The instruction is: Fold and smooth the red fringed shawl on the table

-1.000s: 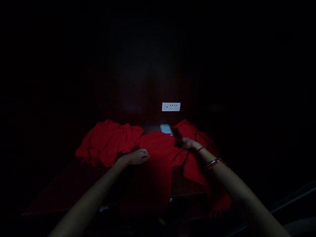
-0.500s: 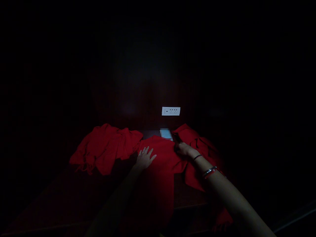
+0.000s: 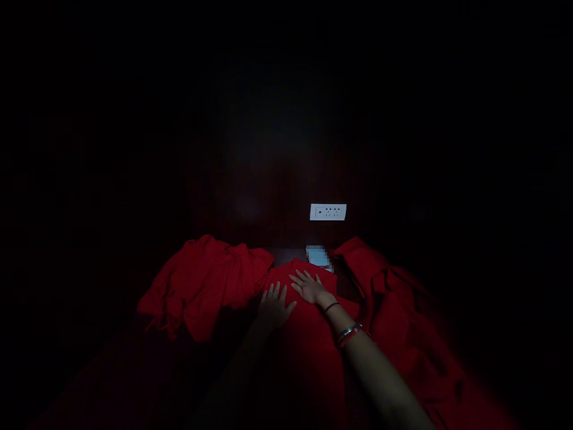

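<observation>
A red cloth [image 3: 308, 358] lies spread in the middle of a dark surface and runs down toward me. My left hand [image 3: 274, 308] rests on its left part, palm down, with the fingers spread. Close beside it, my right hand [image 3: 308, 289] lies flat on the upper part of the same cloth, its fingers also apart. Neither hand grips anything. To the left is a crumpled red cloth [image 3: 215, 278] with fringe-like ends. Another red cloth [image 3: 394, 310] lies in loose folds on the right.
Behind the middle cloth lies a pale flat object [image 3: 319, 257], pixelated so that its kind cannot be told. A white socket panel [image 3: 328, 212] is fixed to the dark wall. Most of the surroundings are too dark to make out.
My right hand has come left from the right-hand cloth and now lies spread on the middle cloth. My left hand stays on the cloth. The view has shifted slightly.
</observation>
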Motion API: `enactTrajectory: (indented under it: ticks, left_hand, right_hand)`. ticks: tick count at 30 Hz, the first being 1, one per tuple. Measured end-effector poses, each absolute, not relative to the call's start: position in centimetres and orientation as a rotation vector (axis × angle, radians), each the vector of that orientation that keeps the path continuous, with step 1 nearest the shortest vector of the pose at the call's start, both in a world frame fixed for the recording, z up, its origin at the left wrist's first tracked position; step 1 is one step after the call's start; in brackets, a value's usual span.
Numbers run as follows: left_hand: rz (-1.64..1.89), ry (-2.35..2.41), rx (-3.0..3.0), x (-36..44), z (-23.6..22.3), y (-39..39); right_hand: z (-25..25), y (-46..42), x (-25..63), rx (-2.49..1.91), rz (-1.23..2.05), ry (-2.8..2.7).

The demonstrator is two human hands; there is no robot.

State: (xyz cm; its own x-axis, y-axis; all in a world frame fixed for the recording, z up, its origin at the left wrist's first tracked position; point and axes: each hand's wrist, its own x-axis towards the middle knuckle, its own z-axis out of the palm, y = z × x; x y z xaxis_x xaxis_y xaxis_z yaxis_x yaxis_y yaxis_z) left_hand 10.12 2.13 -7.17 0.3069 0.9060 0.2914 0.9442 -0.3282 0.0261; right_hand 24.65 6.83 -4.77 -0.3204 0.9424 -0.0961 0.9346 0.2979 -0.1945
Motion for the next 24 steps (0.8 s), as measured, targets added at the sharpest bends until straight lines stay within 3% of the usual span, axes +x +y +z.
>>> enactTrajectory:
  ticks: [24]
  left_hand:
    - [-0.463, -1.861, -2.274, 9.9, -7.7, 1.1]
  right_hand:
    - [-3.7, 11.6, 23.6, -2.109, 0.130, -2.461]
